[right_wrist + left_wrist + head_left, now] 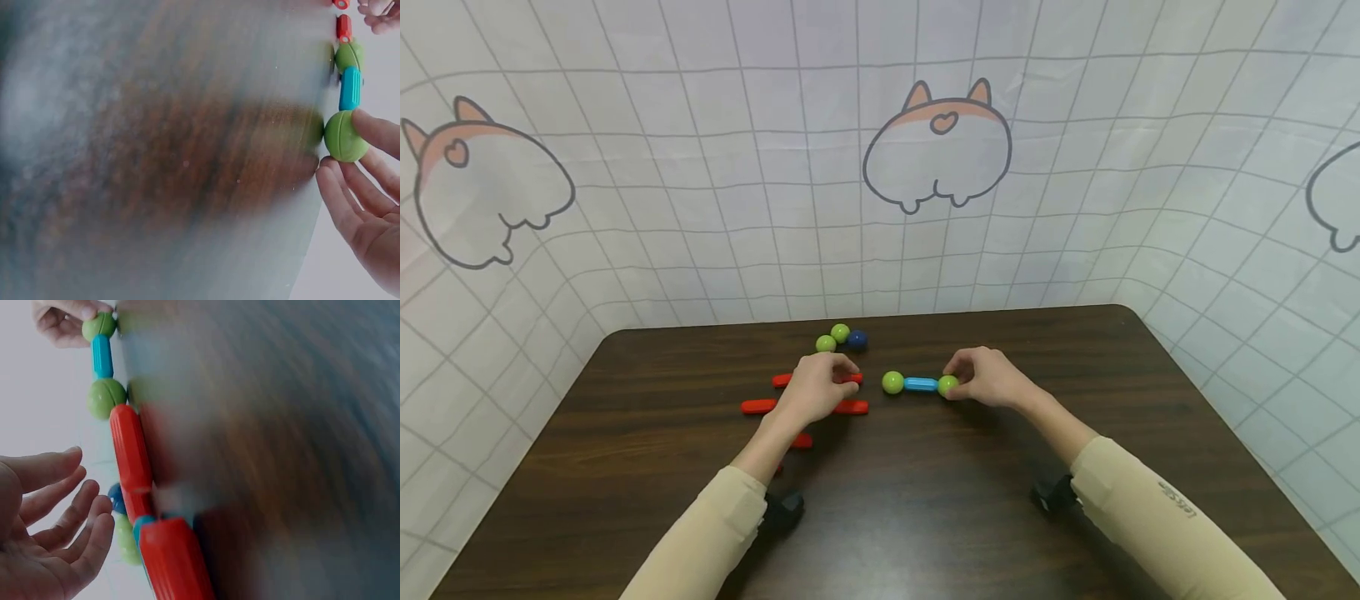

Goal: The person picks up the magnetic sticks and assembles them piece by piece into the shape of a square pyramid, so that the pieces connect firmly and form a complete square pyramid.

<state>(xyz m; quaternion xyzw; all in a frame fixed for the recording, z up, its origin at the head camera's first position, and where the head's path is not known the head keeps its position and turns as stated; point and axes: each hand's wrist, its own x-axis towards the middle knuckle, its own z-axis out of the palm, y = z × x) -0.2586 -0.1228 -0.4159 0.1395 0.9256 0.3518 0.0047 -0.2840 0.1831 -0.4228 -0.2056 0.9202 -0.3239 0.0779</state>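
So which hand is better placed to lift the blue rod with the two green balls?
The right hand, probably: its fingers already touch one green ball of the blue rod. The left hand hovers over the red rods.

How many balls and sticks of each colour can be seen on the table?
Green balls: 4
Dark blue ball: 1
Light blue stick: 1
Red sticks: at least 3, partly hidden under the left hand
Total: at least 9

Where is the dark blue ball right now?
In the head view the dark blue ball sits near the table's far edge, beside two green balls on its left, just beyond the left hand.
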